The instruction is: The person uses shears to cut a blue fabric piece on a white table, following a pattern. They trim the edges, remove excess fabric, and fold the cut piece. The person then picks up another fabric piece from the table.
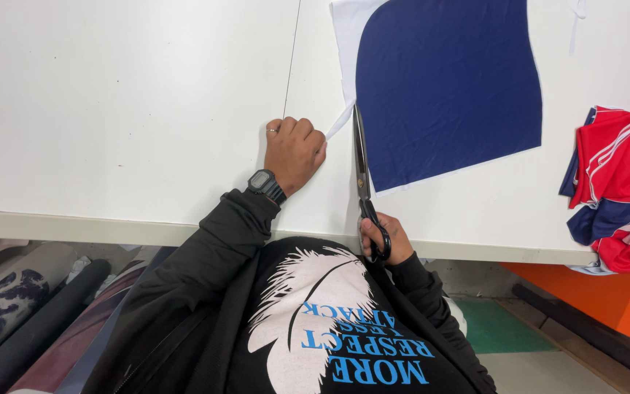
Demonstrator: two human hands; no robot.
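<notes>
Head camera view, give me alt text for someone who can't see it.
A right hand works black scissors along the left edge of navy fabric on a white table, while the left hand pulls the trimmed white strip. Red, white and blue fabric pieces lie piled at right.

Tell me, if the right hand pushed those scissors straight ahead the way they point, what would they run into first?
The right hand holds black scissors whose tips point up the table, at the white margin beside the navy blue fabric panel. They would likely meet that white edge first, just where the left hand pulls a strip away.
</notes>
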